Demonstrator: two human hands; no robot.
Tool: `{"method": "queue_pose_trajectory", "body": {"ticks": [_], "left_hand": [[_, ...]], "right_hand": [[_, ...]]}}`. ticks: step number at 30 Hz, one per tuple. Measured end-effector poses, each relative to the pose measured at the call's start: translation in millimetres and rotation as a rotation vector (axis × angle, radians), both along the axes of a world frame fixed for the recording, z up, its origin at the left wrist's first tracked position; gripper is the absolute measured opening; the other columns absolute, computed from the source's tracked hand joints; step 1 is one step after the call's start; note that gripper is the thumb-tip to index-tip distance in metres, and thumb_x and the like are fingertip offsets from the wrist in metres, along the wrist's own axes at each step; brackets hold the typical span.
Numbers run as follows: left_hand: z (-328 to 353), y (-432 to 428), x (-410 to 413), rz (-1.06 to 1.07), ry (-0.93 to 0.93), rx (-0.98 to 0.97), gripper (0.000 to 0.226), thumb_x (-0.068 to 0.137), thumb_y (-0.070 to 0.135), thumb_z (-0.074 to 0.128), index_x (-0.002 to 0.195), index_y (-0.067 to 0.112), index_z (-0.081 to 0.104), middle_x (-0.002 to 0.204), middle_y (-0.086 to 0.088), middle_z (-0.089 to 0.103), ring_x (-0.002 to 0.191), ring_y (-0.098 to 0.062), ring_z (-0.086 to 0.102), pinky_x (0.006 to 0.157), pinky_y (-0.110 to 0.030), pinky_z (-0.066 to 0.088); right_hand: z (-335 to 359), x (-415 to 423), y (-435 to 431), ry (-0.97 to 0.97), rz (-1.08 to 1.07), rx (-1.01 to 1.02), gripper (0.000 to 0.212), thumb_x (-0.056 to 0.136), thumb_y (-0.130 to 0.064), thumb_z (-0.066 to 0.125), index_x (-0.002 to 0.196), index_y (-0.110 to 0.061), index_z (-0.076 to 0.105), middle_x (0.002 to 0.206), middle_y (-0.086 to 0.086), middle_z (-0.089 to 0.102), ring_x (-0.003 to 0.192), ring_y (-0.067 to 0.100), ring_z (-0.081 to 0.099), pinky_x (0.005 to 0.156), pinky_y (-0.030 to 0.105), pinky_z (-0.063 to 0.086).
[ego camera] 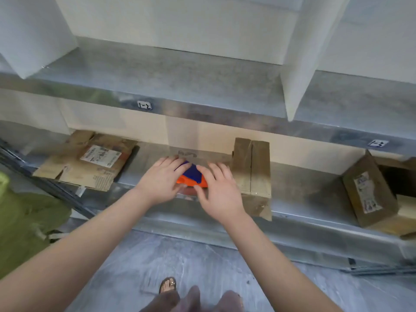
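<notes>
Now my left hand (161,179) and right hand (219,190) lie flat-fingered on the orange-and-blue packet (191,175), so my grip is unclosed. The packet sits on the lower shelf (304,188), between the flattened cardboard (85,161) and the box (252,167). I judge I'm settling it there; next I lift both hands straight off, without dragging it.

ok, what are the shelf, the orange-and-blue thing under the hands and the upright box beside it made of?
Shelf: looks like galvanised sheet steel, dull grey with mottled sheen.
Orange-and-blue item: smooth, saturated colour, probably plastic or glossy packaging; left hand and right hand cover most of it, so unsure.
Upright box: brown cardboard, matte, flap seam down the middle.
</notes>
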State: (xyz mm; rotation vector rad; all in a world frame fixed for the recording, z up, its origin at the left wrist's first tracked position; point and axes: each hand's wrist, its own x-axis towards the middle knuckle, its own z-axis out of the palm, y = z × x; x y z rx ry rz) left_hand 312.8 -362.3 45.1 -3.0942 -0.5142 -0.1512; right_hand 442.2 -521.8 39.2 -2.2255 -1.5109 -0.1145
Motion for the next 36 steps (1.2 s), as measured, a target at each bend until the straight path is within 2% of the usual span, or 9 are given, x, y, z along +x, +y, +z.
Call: {"method": "queue_pose_trajectory", "body": {"ticks": [6, 11, 14, 17, 19, 22, 25, 31, 36], "left_hand": [[-21, 55, -13, -0.076, 0.052, -0.086, 0.067, 0.082, 0.043, 0.069, 0.138, 0.011, 0.049, 0.134, -0.015, 0.055, 0.122, -0.040, 0.052, 0.104, -0.053, 0.038], [-35, 80, -1, -0.128, 0.117, -0.132, 0.068, 0.080, 0.056, 0.049, 0.128, 0.009, 0.058, 0.126, -0.015, 0.061, 0.114, -0.038, 0.059, 0.097, -0.051, 0.045], [-43, 86, 16, -0.167, 0.135, -0.138, 0.074, 0.073, 0.064, 0.042, 0.119, 0.010, 0.064, 0.118, -0.012, 0.065, 0.107, -0.035, 0.063, 0.092, -0.050, 0.049], [-54, 90, 36, -0.172, 0.166, -0.175, 0.073, 0.072, 0.065, 0.045, 0.118, 0.012, 0.065, 0.115, -0.010, 0.066, 0.105, -0.034, 0.063, 0.096, -0.049, 0.046], [-58, 92, 47, -0.169, 0.201, -0.228, 0.066, 0.077, 0.057, 0.058, 0.128, 0.015, 0.056, 0.123, -0.008, 0.060, 0.112, -0.033, 0.056, 0.102, -0.042, 0.038], [-60, 95, 58, -0.123, 0.271, -0.390, 0.063, 0.079, 0.043, 0.068, 0.133, 0.021, 0.044, 0.126, -0.008, 0.052, 0.114, -0.032, 0.051, 0.092, -0.037, 0.041], [-61, 101, 56, -0.136, 0.261, -0.471, 0.059, 0.079, 0.040, 0.070, 0.129, 0.019, 0.046, 0.120, -0.008, 0.054, 0.108, -0.030, 0.053, 0.083, -0.035, 0.044], [-63, 108, 46, -0.146, 0.218, -0.498, 0.060, 0.078, 0.039, 0.071, 0.130, 0.019, 0.048, 0.121, -0.005, 0.055, 0.110, -0.026, 0.052, 0.086, -0.033, 0.043], [-60, 105, 38, -0.158, 0.140, -0.507, 0.057, 0.077, 0.042, 0.069, 0.126, 0.019, 0.052, 0.117, -0.004, 0.057, 0.108, -0.026, 0.053, 0.085, -0.033, 0.045]], "right_hand": [[-36, -25, 52, 0.164, -0.145, -0.174, 0.053, 0.092, -0.041, 0.049, 0.141, -0.023, 0.046, 0.141, 0.006, 0.050, 0.134, 0.033, 0.038, 0.111, 0.050, 0.034], [-58, -23, 59, 0.282, -0.246, -0.314, 0.058, 0.095, -0.038, 0.049, 0.149, -0.025, 0.032, 0.154, 0.003, 0.033, 0.144, 0.029, 0.022, 0.109, 0.045, 0.038], [-68, -22, 60, 0.418, -0.376, -0.325, 0.061, 0.095, -0.038, 0.050, 0.150, -0.027, 0.028, 0.151, 0.003, 0.034, 0.140, 0.026, 0.027, 0.106, 0.041, 0.039], [-79, -21, 61, 0.552, -0.510, -0.336, 0.061, 0.094, -0.038, 0.052, 0.148, -0.024, 0.029, 0.151, 0.002, 0.035, 0.139, 0.027, 0.030, 0.106, 0.043, 0.039], [-86, -19, 60, 0.535, -0.529, -0.368, 0.061, 0.095, -0.039, 0.051, 0.148, -0.023, 0.027, 0.151, 0.002, 0.034, 0.140, 0.027, 0.028, 0.105, 0.043, 0.040], [-90, -15, 62, 0.522, -0.547, -0.384, 0.061, 0.095, -0.037, 0.051, 0.150, -0.024, 0.025, 0.151, 0.000, 0.033, 0.141, 0.025, 0.025, 0.104, 0.042, 0.040], [-89, -9, 66, 0.508, -0.573, -0.368, 0.063, 0.096, -0.037, 0.050, 0.151, -0.025, 0.023, 0.155, -0.001, 0.028, 0.146, 0.023, 0.015, 0.109, 0.039, 0.035], [-93, -2, 66, 0.473, -0.547, -0.434, 0.067, 0.096, -0.040, 0.049, 0.153, -0.029, 0.017, 0.161, -0.002, 0.016, 0.149, 0.022, 0.003, 0.116, 0.038, 0.028], [-97, 2, 66, 0.488, -0.528, -0.439, 0.064, 0.097, -0.023, 0.047, 0.154, -0.026, 0.018, 0.161, 0.000, 0.015, 0.150, 0.022, 0.003, 0.116, 0.035, 0.024]]}}
